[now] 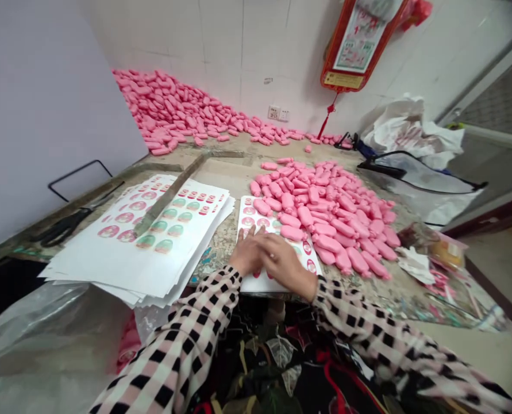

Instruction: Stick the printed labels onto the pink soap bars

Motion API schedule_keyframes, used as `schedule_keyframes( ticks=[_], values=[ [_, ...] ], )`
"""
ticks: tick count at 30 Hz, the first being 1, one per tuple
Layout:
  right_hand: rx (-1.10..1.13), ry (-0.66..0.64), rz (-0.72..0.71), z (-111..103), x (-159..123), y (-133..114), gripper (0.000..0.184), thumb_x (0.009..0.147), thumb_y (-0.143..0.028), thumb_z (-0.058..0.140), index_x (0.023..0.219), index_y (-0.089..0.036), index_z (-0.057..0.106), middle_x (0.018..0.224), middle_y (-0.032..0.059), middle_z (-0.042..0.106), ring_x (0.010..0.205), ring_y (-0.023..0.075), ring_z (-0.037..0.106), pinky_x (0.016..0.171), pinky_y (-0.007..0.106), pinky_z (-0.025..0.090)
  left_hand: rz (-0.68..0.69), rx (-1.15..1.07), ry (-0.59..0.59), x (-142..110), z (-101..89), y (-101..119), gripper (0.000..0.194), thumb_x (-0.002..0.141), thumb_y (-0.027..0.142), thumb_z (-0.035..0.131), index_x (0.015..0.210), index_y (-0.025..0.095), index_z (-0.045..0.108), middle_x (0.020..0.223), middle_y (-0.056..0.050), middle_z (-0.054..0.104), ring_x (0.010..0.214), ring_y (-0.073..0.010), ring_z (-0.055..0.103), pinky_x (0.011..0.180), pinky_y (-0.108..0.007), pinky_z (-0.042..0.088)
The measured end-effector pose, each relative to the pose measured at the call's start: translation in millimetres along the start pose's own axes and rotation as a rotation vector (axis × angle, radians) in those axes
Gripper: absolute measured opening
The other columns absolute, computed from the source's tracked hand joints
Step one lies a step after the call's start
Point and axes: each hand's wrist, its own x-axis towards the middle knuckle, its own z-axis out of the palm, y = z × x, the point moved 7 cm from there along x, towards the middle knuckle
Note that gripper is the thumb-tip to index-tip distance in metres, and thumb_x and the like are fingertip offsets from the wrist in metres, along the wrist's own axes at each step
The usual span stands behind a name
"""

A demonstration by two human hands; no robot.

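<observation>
My left hand and my right hand meet over a sheet of printed labels at the table's front edge. The right fingers cross over the left ones, and both hands are curled closely together. Whatever lies between or under the fingers is hidden. Round pink and green labels show on the sheet around the hands. Just beyond and to the right, a heap of pink sausage-shaped pieces covers part of that sheet. To the left lies a thick stack of similar label sheets, its edges uneven.
A flat metal bar rests across the stack. Black-handled scissors lie at the far left. A larger pile of pink pieces leans against the wall. At right are a clear zip bag and small scraps.
</observation>
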Motion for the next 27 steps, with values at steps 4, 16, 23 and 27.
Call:
schedule_keyframes(
  ticks=[4,16,23,27],
  values=[
    [-0.186,0.053,0.224,-33,-38,72,0.032,0.087,-0.015,0.040,0.110,-0.012,0.062,0.102,0.0121,0.063,0.096,0.0209,0.056,0.087,0.034,0.043,-0.024,-0.081,0.051,-1,-1.1,-4,0.048,0.092,0.044,0.028,0.136,0.027,0.040,0.152,-0.005,0.019,0.139,-0.0274,0.013,0.109,-0.053,-0.003],
    [-0.363,-0.267,0.262,1,-37,64,0.031,0.092,-0.035,0.041,0.108,-0.015,0.060,0.107,0.0135,0.057,0.101,0.0220,0.051,0.085,0.033,0.039,-0.281,-0.344,0.144,1,-33.3,-22,0.059,0.091,0.046,0.016,0.127,0.017,0.053,0.131,-0.007,0.054,0.119,-0.0177,0.050,0.101,-0.030,0.035],
    [-0.347,-0.306,0.230,23,-31,56,0.024,0.090,-0.028,0.044,0.107,-0.015,0.056,0.100,0.0123,0.059,0.089,0.0225,0.055,0.074,0.033,0.041,-0.420,-0.271,0.323,-40,-54.2,-17,0.058,0.089,0.049,0.023,0.124,0.016,0.055,0.126,-0.007,0.057,0.121,-0.0206,0.048,0.102,-0.031,0.033],
    [-0.339,-0.252,0.198,18,-46,47,0.028,0.091,-0.013,0.033,0.110,-0.012,0.054,0.107,0.0150,0.055,0.097,0.0245,0.050,0.080,0.037,0.040,-0.511,-0.191,0.365,-76,-46.7,-12,0.050,0.087,0.047,0.032,0.110,0.017,0.064,0.116,-0.009,0.064,0.114,-0.0250,0.053,0.097,-0.033,0.039]
  ],
)
